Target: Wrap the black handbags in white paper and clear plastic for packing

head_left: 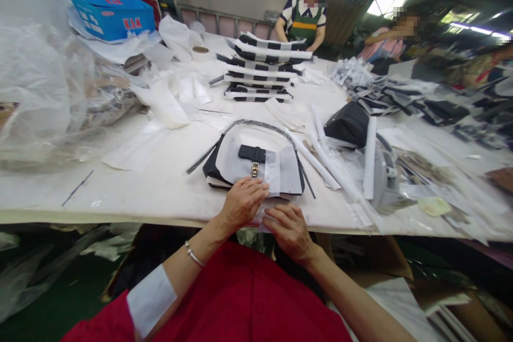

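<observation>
A black-and-white handbag (256, 163) with a gold clasp lies flat at the near edge of the white table (168, 192), half covered by translucent wrapping paper. My left hand (242, 203) rests on the bag's lower edge, fingers curled onto the paper. Beside it, my right hand (290, 232) pinches the paper's near edge at the table rim. The two hands almost touch.
A black bag (348, 124) and paper strips (332, 165) lie to the right. Striped bags (262, 72) are stacked at mid-table. Plastic-wrapped goods (52, 91) and a blue box (112, 15) sit left. A person in an apron (304, 18) works across the table; another person (388, 37) stands right.
</observation>
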### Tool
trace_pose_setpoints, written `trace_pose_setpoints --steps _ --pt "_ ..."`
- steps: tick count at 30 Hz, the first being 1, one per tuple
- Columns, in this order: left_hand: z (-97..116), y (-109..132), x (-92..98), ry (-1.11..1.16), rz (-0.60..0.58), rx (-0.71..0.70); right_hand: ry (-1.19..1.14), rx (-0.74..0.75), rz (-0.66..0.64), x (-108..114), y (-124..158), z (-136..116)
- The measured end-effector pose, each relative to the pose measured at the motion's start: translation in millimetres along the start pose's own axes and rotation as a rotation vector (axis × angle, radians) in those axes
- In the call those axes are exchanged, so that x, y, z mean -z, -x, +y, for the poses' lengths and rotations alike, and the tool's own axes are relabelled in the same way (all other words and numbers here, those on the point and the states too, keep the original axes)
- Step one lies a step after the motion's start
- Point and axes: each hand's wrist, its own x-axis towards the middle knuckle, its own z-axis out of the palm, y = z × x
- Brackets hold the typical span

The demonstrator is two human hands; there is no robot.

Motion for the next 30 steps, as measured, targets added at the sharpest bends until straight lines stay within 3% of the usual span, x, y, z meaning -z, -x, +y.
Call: trace_pose_setpoints --steps 3,14,19,24,30 --pt "-1.3 2.3 -2.3 -0.031 0.001 -0.012 0.071 0.003 0.045 13.0 -16.2 0.0" --pt "5.0 3.4 4.5 0.006 -0.052 -0.004 0.035 -0.029 -0.082 18.6 -47.0 17.7" --pt "9.0 1.3 1.4 0.012 0.002 0.034 0.032 -0.08 -0.192 23.3 -51.4 23.1" --pt "14.2 -5.5 -9.3 -0.033 0.071 0.143 -0.032 -0.283 -0.33 28.3 -63.0 33.9" --pt "21.1 -16.2 -10.3 -0.129 0.015 0.237 -0.222 -0.559 -0.406 27.3 -91.0 57.9"
